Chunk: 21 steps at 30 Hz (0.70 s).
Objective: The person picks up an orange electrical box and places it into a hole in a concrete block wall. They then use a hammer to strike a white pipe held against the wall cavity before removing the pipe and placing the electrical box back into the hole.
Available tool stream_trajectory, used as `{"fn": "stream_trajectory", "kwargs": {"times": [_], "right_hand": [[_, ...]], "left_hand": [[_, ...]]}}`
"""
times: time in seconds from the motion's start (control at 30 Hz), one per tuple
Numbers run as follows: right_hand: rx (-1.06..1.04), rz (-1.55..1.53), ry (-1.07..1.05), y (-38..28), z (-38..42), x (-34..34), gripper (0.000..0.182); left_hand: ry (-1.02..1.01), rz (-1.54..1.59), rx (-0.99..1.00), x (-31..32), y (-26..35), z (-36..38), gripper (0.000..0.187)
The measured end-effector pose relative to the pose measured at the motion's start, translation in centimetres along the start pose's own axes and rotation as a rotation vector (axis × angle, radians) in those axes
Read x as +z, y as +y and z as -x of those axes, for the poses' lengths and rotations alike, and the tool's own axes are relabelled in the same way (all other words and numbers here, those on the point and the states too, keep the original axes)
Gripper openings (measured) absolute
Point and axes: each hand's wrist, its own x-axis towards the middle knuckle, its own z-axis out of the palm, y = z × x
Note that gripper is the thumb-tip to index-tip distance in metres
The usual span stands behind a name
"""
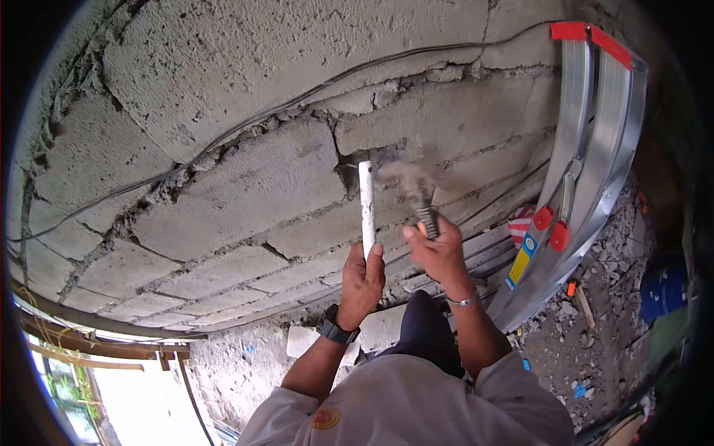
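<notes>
My left hand (361, 288) is closed around the lower end of a white pipe (367, 204), which has a small hole near its top. The pipe points up along the concrete block wall (253, 178), its upper end overlapping a broken gap (346, 175) between blocks. In my right hand (444, 256) is a hammer (425, 199) with a dark ribbed grip and a bit of orange near the fingers. The hammer head is smeared by motion, just right of the pipe's top.
A folded aluminium ladder (576, 149) with red end caps leans at the right. One dark cable (320, 88) runs across the wall. Rubble (595, 297) covers the ground at the right, near a blue container (663, 291). Loose blocks (383, 327) lie at the wall's foot.
</notes>
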Motion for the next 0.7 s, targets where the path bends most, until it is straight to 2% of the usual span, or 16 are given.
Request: {"fn": "stream_trajectory", "kwargs": {"times": [0.03,0.1,0.13,0.2,0.23,0.3,0.33,0.4,0.43,0.5,0.53,0.6,0.63,0.67,0.7], "right_hand": [[0.007,-0.002,0.001,-1.6,0.6,-0.5,0.019],[-0.092,-0.421,0.102,-4.4,1.3,-1.2,0.02],[-0.091,-0.422,0.097,-4.3,1.0,-1.1,0.02],[-0.508,-0.727,0.061,-4.4,0.1,-0.3,0.019],[-0.509,-0.73,0.059,-3.0,-0.6,0.4,0.019],[-0.386,0.313,0.011,0.3,-1.6,1.6,0.018],[-0.388,0.316,0.015,0.6,-1.3,1.1,0.018],[-0.065,0.163,-0.048,0.6,-0.9,0.1,0.017],[-0.043,0.162,-0.06,-1.1,0.1,-0.7,0.017],[-0.094,-0.13,0.077,-6.7,0.7,-2.4,0.015],[-0.095,-0.131,0.075,-7.3,0.5,-2.3,0.015],[-0.609,-0.679,0.059,-8.2,0.2,-1.8,0.019],[-0.614,-0.68,0.056,-6.6,-0.5,-0.9,0.019],[-0.703,-0.166,0.117,-3.2,-1.4,0.4,0.019],[-0.732,0.098,0.143,-2.4,-1.3,0.4,0.019]], "left_hand": [[0.0,-0.003,-0.007,0.0,0.1,0.2,0.024],[-0.03,0.107,-0.041,0.2,0.8,0.1,0.024],[-0.025,0.108,-0.04,0.2,1.0,0.2,0.024],[-0.012,0.125,-0.065,0.4,1.4,0.2,0.024],[-0.01,0.123,-0.062,0.3,1.3,0.0,0.024],[0.006,0.066,-0.009,0.5,1.0,0.1,0.025],[0.002,0.068,-0.006,0.6,1.2,0.2,0.025],[0.006,0.158,-0.108,0.4,2.1,0.1,0.027],[0.019,0.156,-0.129,0.4,2.2,0.7,0.027],[-0.002,0.115,-0.068,0.7,2.7,0.1,0.029],[0.0,0.115,-0.066,0.8,2.9,0.1,0.029],[-0.002,0.126,-0.084,1.0,3.3,0.1,0.029],[-0.001,0.126,-0.079,1.0,3.4,0.1,0.029],[0.011,0.121,-0.081,1.1,3.3,0.2,0.029],[0.022,0.117,-0.08,1.3,3.3,0.2,0.029]]}}
